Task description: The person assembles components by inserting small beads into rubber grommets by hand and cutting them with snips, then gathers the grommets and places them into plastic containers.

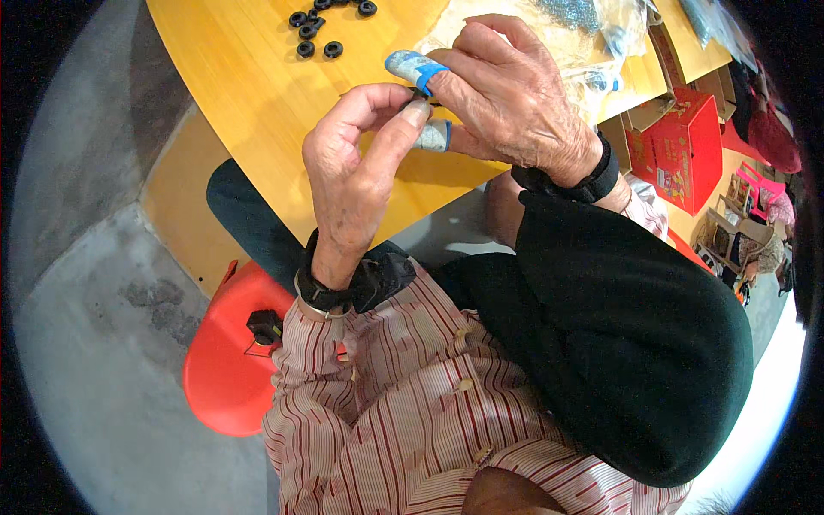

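Observation:
My left hand [356, 163] is closed, its thumb and forefinger pinching a small black piece [419, 93] over the table. Most of that piece is hidden by the fingertips, so its full shape does not show. From the right, my right hand [515, 94] meets it, curled around the same piece. Blue-and-white finger covers sit on the right forefinger [412, 67] and thumb [432, 136]. Farther off on the yellow table [249, 94] lie several small black rings [333, 50], some touching each other.
Clear plastic bags [592, 43] lie at the table's far right. Beyond the edge stand a red box [687, 150] and open cardboard [648, 112]. A red stool [227, 369] with a small black device [264, 327] is at my left. Dark cloth [635, 343] covers the lower right.

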Demonstrator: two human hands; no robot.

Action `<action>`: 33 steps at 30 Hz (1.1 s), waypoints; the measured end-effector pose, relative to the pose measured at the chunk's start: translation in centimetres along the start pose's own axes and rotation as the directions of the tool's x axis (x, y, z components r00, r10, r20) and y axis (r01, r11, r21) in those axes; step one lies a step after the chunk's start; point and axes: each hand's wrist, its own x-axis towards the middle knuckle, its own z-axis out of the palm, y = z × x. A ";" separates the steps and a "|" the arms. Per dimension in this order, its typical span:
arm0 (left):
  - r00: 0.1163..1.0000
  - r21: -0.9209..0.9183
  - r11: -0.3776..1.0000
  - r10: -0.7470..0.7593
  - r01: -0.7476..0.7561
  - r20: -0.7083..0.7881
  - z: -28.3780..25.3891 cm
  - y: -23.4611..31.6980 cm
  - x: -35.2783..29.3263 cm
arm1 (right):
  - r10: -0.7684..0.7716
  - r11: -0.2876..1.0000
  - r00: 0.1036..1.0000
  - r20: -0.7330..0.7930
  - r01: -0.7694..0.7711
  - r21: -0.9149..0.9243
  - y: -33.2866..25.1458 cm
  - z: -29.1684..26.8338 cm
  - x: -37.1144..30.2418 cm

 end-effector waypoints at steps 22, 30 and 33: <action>0.999 0.027 1.000 -0.015 0.014 0.040 -0.5 -0.4 -0.4 | -0.032 0.997 0.999 0.018 0.031 0.073 0.2 0.4 -0.1; 0.999 -0.037 0.999 -0.024 0.025 0.031 -0.3 -0.5 -0.1 | 0.023 0.994 0.999 -0.033 -0.019 0.105 0.2 0.3 -0.4; 0.999 -0.057 0.997 -0.042 0.043 0.015 -0.2 -0.2 -0.1 | 0.001 0.997 0.998 -0.062 0.004 0.076 0.2 0.2 -0.5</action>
